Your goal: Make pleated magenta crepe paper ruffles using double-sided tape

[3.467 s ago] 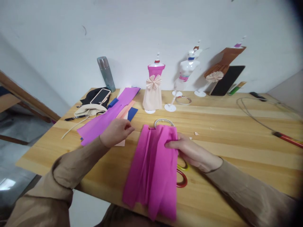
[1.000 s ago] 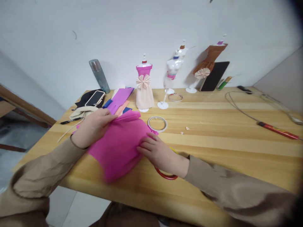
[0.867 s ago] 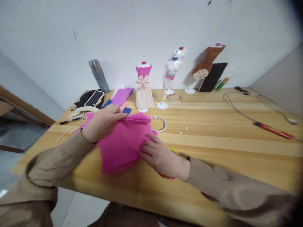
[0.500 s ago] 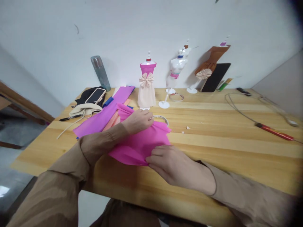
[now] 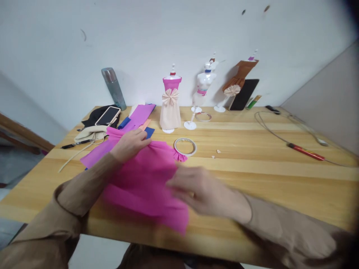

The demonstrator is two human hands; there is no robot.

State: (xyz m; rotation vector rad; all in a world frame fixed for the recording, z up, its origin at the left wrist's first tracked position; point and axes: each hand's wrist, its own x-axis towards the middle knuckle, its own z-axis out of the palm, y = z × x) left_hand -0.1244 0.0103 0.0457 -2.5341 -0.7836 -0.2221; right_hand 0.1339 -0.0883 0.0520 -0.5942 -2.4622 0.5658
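At table [image 5: 266, 175], lower centre, seemingly spreading pink fabric [image 5: 143, 183] pinched in left hand [image 5: 131, 144], with grip unclear in blurred right hand [image 5: 203, 188], likely needing steadying next.

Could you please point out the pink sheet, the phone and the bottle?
Pink sheet [image 5: 143, 177]: head view, its middle.
Phone [image 5: 108, 116]: head view, its screen.
Bottle [image 5: 114, 90]: head view, its body.

Left rear, metal-capped flask [image 5: 113, 89] near wall [image 5: 140, 48], phone [image 5: 108, 116] resting on black cloth [image 5: 94, 113]; right side, red corded tool [image 5: 305, 151] lying flat.
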